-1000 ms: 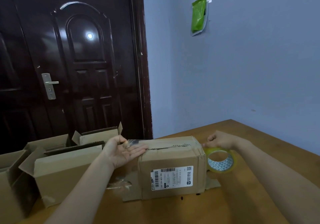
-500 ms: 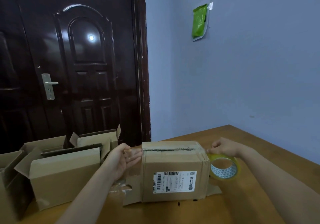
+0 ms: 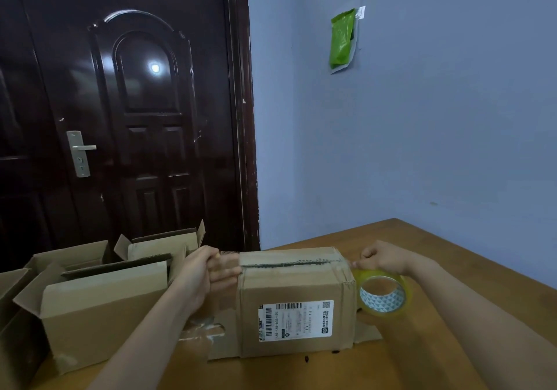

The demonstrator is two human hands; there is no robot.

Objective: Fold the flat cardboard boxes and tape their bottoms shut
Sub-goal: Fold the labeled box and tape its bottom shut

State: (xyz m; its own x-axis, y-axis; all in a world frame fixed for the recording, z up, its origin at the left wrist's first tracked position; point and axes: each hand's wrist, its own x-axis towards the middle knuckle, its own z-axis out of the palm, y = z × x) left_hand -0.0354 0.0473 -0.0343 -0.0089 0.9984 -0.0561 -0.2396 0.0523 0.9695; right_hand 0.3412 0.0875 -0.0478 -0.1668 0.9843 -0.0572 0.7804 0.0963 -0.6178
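Two hands now bracket the cardboard box (image 3: pixel 297 302) on the wooden table (image 3: pixel 422 356), bottom side up, as you lay tape along its seam (image 3: pixel 289 263). A second ago your left hand (image 3: pixel 205 272) lay palm up with straight fingers at the box's left end; it has since turned over and curled, its fingers pressing the loose end of the clear tape down over the upper left edge and onto the side wall. Your right hand (image 3: pixel 384 258) has stayed at the far right corner, fingers curled round the top of the tape roll (image 3: pixel 382 294), which hangs just beside the box's right wall with the strip running from it across the top. The box itself has been turned slightly, so the shipping label (image 3: pixel 297 319) faces you squarely.

That change suggests the strip is anchored at the left and spans the seam, so this bottom looks close to sealed; what remains, by the look of it, is pressing the tape down at the right corner and tearing it from the roll. Whether the tape is stuck flat along its whole length cannot be told from here. Several folded boxes (image 3: pixel 102 305) stand open-topped to your left, by the dark door (image 3: pixel 135 118).
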